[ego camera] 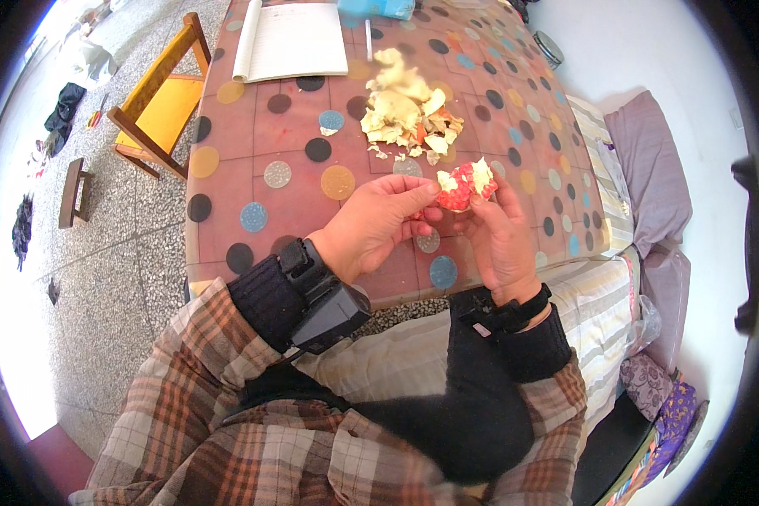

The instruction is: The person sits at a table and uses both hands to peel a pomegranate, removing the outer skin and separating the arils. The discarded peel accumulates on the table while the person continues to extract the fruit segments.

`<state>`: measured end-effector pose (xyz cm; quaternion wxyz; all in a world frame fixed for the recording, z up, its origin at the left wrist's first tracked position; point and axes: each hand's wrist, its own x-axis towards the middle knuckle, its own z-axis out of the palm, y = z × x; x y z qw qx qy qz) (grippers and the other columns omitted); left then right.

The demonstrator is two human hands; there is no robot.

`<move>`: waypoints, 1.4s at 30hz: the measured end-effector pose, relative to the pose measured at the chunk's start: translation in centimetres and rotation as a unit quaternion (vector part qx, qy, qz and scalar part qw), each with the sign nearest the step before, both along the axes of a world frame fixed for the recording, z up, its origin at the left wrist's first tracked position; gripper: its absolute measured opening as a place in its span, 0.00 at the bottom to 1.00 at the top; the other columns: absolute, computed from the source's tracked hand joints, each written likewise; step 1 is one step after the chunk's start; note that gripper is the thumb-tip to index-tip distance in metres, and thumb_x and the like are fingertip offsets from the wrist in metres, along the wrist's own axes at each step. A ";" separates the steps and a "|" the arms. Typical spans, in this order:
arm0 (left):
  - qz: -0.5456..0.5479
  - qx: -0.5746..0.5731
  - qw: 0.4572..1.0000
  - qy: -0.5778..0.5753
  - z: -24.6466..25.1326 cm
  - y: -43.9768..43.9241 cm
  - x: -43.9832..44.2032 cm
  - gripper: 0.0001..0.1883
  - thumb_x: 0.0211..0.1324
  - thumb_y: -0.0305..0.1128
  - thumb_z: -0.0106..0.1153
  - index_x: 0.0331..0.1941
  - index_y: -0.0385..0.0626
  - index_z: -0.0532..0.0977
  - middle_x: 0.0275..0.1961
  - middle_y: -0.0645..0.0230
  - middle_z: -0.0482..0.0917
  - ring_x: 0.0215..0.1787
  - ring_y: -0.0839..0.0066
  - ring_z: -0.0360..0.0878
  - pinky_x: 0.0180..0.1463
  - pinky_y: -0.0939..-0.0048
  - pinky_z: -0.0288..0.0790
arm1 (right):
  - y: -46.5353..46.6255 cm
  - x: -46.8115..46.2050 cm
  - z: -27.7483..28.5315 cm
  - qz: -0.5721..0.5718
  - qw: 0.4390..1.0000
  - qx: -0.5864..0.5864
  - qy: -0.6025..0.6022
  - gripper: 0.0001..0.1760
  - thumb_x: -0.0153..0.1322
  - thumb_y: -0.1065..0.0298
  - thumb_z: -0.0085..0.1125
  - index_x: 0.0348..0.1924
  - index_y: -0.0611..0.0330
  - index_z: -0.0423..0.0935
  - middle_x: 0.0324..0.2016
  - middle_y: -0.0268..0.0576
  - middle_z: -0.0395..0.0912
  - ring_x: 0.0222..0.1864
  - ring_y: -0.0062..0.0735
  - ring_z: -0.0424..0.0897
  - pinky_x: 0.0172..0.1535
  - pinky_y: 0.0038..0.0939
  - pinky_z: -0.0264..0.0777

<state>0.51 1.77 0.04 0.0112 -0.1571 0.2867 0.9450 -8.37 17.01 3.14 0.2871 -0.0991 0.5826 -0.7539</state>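
A chunk of pomegranate (458, 190) with red arils and pale membrane is held up over the near part of the table. My right hand (496, 234) grips it from the right, thumb on the near face. On its left edge, the thumb and fingers of my left hand (386, 218) pinch it. A little red shows between the lower left fingers, too small to tell what it is. Just beyond the hands lies a heap of pale peel and membrane scraps (398, 117), with small crumbs along its near side.
The table (240, 183) has a dotted cover. At its far end are an open notebook (297, 41), a white pen (368, 41) and a blue packet (379, 6). A wooden chair (158, 104) stands left, a low stool (74, 193) beyond it. A cushioned bench (601, 291) runs along the right.
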 end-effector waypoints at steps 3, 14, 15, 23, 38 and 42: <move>0.000 -0.005 1.000 -0.011 -0.1 0.1 -0.1 0.07 0.62 0.31 0.59 0.41 0.42 0.75 0.37 0.69 0.80 0.35 0.82 0.77 0.34 0.81 0.73 | -0.1 0.1 0.2 0.017 1.000 0.003 0.007 0.27 0.70 0.76 0.55 0.62 0.61 0.63 0.48 0.41 0.75 0.41 0.28 0.79 0.37 0.26 0.76; -0.004 -0.015 1.000 -0.008 -0.7 0.0 -0.2 0.07 0.62 0.30 0.59 0.40 0.41 0.74 0.36 0.69 0.79 0.33 0.81 0.78 0.32 0.81 0.73 | -0.2 0.5 0.8 0.026 0.997 0.046 0.060 0.29 0.68 0.77 0.55 0.62 0.63 0.60 0.47 0.43 0.74 0.39 0.26 0.78 0.37 0.24 0.75; -0.005 -0.015 1.000 -0.008 -0.6 0.0 -0.2 0.07 0.62 0.30 0.59 0.40 0.41 0.74 0.36 0.69 0.79 0.33 0.81 0.78 0.32 0.81 0.73 | -0.2 0.6 0.7 0.024 0.997 0.040 0.068 0.30 0.68 0.78 0.55 0.63 0.63 0.60 0.46 0.43 0.74 0.38 0.25 0.77 0.37 0.23 0.75; -0.007 -0.039 0.999 -0.028 -0.5 0.2 -0.3 0.06 0.64 0.27 0.54 0.42 0.40 0.74 0.36 0.67 0.80 0.34 0.80 0.78 0.33 0.80 0.73 | 0.2 0.3 0.6 0.056 0.994 0.047 0.084 0.34 0.68 0.78 0.55 0.67 0.60 0.59 0.44 0.40 0.74 0.31 0.19 0.75 0.35 0.21 0.73; -0.009 -0.018 1.000 -0.013 0.0 0.1 -0.1 0.09 0.61 0.26 0.57 0.44 0.37 0.73 0.37 0.65 0.78 0.32 0.79 0.76 0.34 0.79 0.72 | 0.2 0.0 0.5 0.013 0.999 0.036 -0.010 0.31 0.68 0.77 0.55 0.64 0.61 0.59 0.42 0.42 0.77 0.30 0.26 0.77 0.32 0.26 0.75; -0.010 -0.046 0.999 -0.012 -0.3 0.3 -0.2 0.09 0.60 0.27 0.59 0.43 0.39 0.73 0.36 0.66 0.79 0.29 0.80 0.74 0.32 0.81 0.72 | 0.3 0.0 0.5 0.020 0.999 0.030 -0.023 0.30 0.68 0.77 0.56 0.62 0.61 0.59 0.41 0.42 0.77 0.29 0.27 0.77 0.31 0.27 0.75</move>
